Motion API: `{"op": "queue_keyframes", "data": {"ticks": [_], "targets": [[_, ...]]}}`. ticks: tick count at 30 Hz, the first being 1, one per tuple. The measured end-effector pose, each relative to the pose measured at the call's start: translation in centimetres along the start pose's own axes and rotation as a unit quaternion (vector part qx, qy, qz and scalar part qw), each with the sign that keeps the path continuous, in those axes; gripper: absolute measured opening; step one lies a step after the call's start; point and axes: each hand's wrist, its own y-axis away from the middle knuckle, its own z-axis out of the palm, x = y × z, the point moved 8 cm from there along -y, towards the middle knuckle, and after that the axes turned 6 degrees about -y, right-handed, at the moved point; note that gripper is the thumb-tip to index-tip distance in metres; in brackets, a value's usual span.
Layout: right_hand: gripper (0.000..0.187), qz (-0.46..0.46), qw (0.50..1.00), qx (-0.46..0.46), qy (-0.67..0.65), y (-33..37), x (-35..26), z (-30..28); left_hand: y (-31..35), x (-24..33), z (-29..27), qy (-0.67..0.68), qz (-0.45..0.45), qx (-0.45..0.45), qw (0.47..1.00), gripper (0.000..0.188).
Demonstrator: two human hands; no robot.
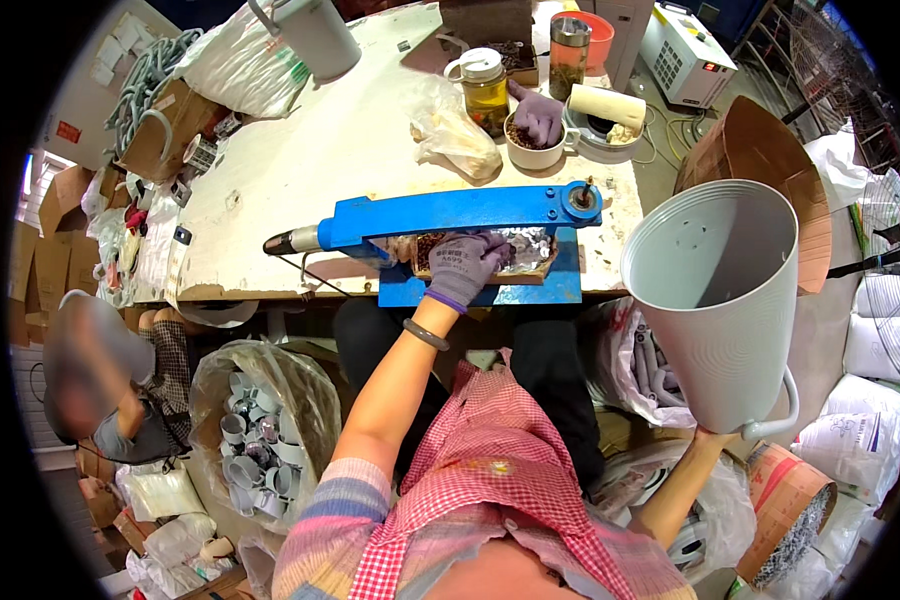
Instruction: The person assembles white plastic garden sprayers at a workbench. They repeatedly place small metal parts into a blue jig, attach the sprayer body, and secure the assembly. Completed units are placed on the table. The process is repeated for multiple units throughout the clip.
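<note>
My left hand (462,265), in a purple-grey glove, reaches into a small open box (533,270) under the blue arm of a bench machine (440,212). Its fingers are bent over small brown and silvery metal pieces in the box; whether a piece is pinched between them is hidden. Out to the right, my bare right hand (708,446) grips a tall grey tapered bucket (710,310) low down, beside its curved handle (782,410). The bucket tilts slightly, its wide mouth facing up. Most of the right fingers are behind it.
Beyond the machine stand a yellow-filled jar (484,95), a cup holding a purple glove (536,125) and a plastic bag (455,135). Another grey bucket (317,40) is at the far left. A bag of grey parts (262,430) sits left of my legs; another person (110,380) sits beyond.
</note>
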Motion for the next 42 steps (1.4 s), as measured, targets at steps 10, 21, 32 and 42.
{"op": "queue_keyframes", "data": {"ticks": [10, 21, 32, 42], "targets": [[0.046, 0.016, 0.999, -0.029, -0.01, -0.2, 0.5, -0.1, 1.0, -0.7, -1.0, 0.045, 0.012, 0.069, 0.996, 0.026], [0.048, 0.013, 0.999, 0.037, -0.021, 0.5, 0.1, -0.9, 2.1, 11.0, -14.1, 0.228, 0.191, 0.226, 0.928, 0.018], [0.05, -0.006, 0.999, 0.0, -0.037, -0.7, 0.4, -1.9, -1.4, 15.8, -14.3, -0.063, 0.366, 0.298, 0.88, 0.021], [0.043, -0.11, 0.972, -0.17, 0.119, -6.9, -5.7, 8.2, -3.4, 12.5, -13.8, 0.218, 0.25, 0.179, 0.926, 0.048]]}}
